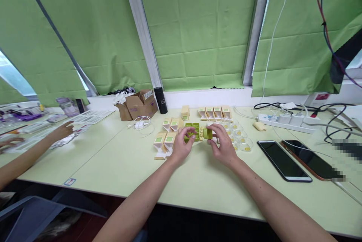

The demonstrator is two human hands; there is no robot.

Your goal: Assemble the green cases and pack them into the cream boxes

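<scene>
My right hand (pixel 223 144) is closed on a small olive-green cup (pixel 207 133), pinching its right side above the table. My left hand (pixel 182 145) is curved, thumb and fingers apart, with nothing visible between them. Just behind it lies a green tray (pixel 192 125) of square compartments, partly covered by the fingers. Small yellow pieces (pixel 201 133) sit between the tray and the cup. To the right, several clear plastic cups (pixel 242 140) with yellow centres stand in rows, some hidden by my right hand. Small beige boxes (pixel 160 140) with green labels stand left of my left hand.
More beige boxes (pixel 215 113) stand at the back, near a black cylinder (pixel 160 100) and a cardboard box (pixel 141 104). Two phones (pixel 284 161), a power strip (pixel 285 121) and cables lie right. At far left, another person's hands (pixel 60 131) work over white trays (pixel 94 116).
</scene>
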